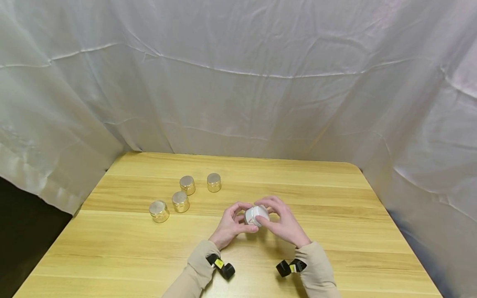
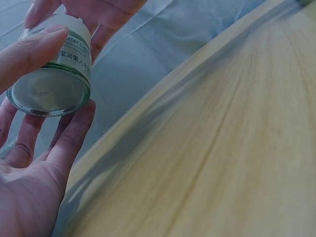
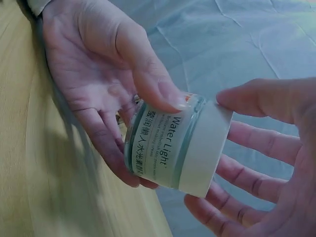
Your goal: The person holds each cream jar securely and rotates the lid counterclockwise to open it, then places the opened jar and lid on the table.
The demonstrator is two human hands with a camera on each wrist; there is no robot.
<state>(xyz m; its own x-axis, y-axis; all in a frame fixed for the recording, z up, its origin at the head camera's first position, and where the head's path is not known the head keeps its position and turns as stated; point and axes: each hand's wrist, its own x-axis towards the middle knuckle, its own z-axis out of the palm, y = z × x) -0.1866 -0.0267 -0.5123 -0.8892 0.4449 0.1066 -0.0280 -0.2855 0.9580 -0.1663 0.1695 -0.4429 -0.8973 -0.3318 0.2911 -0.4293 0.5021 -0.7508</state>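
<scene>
Between my two hands a cream jar is held tilted above the table. Its greenish glass body carries a white label with "Water Light" and Chinese characters, and a plain white lid sits on it. My left hand grips the body, thumb on the label side and fingers around the other side, as the left wrist view shows with the round glass base facing the camera. At the lid end, my right hand holds the lid between thumb and curled fingers.
Several gold-coloured lidded jars stand upright on the wooden table, left of my hands. Pale grey curtains hang behind the table and along both sides. Each sleeve has a black wrist camera strapped on.
</scene>
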